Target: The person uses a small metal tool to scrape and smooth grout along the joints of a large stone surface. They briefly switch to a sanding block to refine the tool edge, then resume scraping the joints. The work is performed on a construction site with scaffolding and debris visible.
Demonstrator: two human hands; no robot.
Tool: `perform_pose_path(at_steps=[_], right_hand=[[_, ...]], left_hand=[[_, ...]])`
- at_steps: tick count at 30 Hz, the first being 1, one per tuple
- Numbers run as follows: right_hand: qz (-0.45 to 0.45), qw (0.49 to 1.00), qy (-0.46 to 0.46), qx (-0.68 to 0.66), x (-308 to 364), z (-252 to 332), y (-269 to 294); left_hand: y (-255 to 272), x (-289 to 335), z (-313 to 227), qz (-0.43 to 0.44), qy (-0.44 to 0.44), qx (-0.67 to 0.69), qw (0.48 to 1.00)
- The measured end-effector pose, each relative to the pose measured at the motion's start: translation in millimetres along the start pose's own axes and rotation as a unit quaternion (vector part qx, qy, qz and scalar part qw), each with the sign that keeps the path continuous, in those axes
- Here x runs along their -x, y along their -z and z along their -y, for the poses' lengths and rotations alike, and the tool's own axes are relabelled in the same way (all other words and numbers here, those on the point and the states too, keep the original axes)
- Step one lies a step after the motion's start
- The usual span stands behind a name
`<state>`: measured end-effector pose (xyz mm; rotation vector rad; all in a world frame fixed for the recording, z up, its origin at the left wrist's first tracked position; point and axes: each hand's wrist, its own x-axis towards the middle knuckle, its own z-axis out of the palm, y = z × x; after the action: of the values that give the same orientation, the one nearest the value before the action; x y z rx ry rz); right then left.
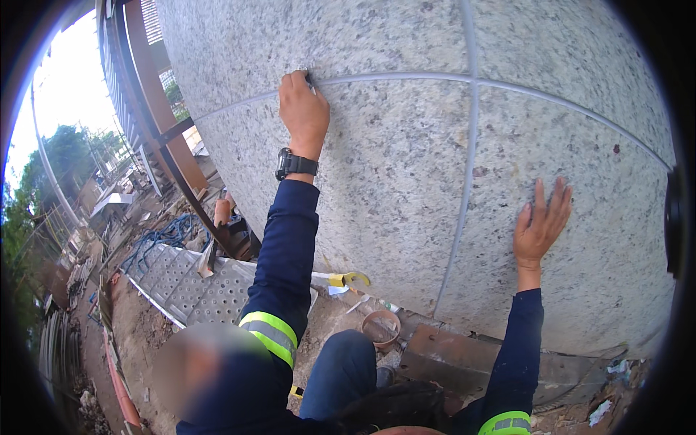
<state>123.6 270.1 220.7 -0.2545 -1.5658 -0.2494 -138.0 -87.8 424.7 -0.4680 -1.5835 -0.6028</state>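
Observation:
My left hand (303,109) is raised against a speckled grey granite wall (391,181). Its fingers are closed on a small dark tool (309,78), whose tip is pressed into the horizontal grey sealant joint (391,75). A black wristwatch (293,164) sits on that wrist. My right hand (540,226) lies flat on the stone with fingers spread, lower and to the right of the vertical joint (464,196), holding nothing. Both sleeves are dark blue with yellow reflective bands.
Below the wall are a round brown bowl (380,326), a yellow-and-white scrap (346,280) and rusty steel plates (464,355). A perforated metal plank (192,283) and coiled blue hose (163,235) lie at left, beside brown steel beams (174,138). Rubble covers the ground far below.

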Motion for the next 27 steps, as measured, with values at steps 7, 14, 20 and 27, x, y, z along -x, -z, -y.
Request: perform_pose_path(at_steps=[7,14,20,27], right_hand=[[0.005,1.000,-0.012,-0.021,-0.2,0.5,1.4],[0.013,0.999,-0.018,-0.026,3.6,2.3,2.0],[0.011,1.000,-0.019,-0.022,2.5,-0.3,2.1],[0.012,0.999,-0.018,-0.039,2.5,1.7,2.0]], left_hand=[[-7.2,-9.6,-5.1,-0.013,0.001,-0.021,1.000],[7.0,-52.6,16.0,0.048,0.048,-0.030,0.997],[7.2,-33.0,6.7,0.105,0.005,-0.056,0.993],[-11.6,-25.4,-1.5,0.064,0.000,-0.096,0.993]])
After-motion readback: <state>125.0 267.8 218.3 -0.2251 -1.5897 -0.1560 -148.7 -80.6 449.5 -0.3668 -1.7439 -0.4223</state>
